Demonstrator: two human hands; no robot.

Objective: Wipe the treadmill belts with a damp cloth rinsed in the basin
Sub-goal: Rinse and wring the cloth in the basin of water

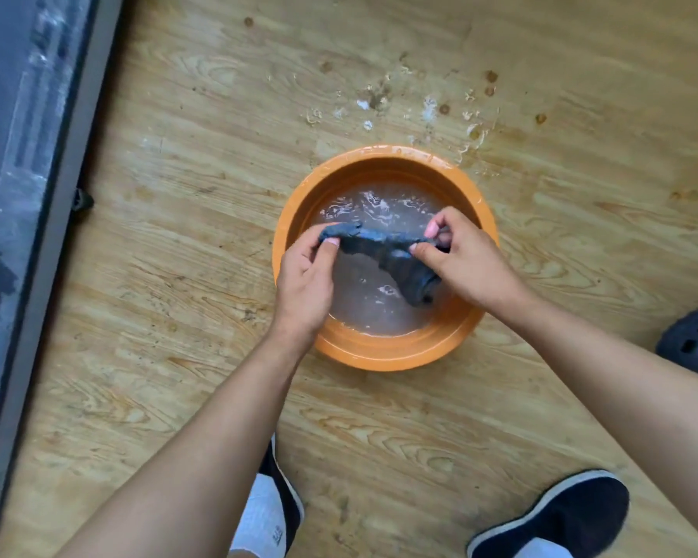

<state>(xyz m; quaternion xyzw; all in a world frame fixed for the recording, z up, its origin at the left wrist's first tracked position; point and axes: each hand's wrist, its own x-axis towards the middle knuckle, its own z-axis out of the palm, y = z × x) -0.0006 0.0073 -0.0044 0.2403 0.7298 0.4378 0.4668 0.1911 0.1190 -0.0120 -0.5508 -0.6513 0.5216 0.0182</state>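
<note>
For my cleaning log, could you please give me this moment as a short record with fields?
cloth: dark, twisted, held over the water
left hand: grips the cloth's left end
right hand: grips the cloth's right end
basin: orange, on the floor, holds cloudy water
floor: wood, splashes beyond the basin
treadmill: along the left edge, untouched

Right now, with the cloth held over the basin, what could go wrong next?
1. The cloth, twisted between the left hand and right hand, looks soaked; carried off without more wringing, it may drip on the way to the treadmill.
2. The wood floor already shows wet splashes beyond the basin, a likely slip hazard.
3. The water looks murky, so rinsing may smear dirt back.
</note>
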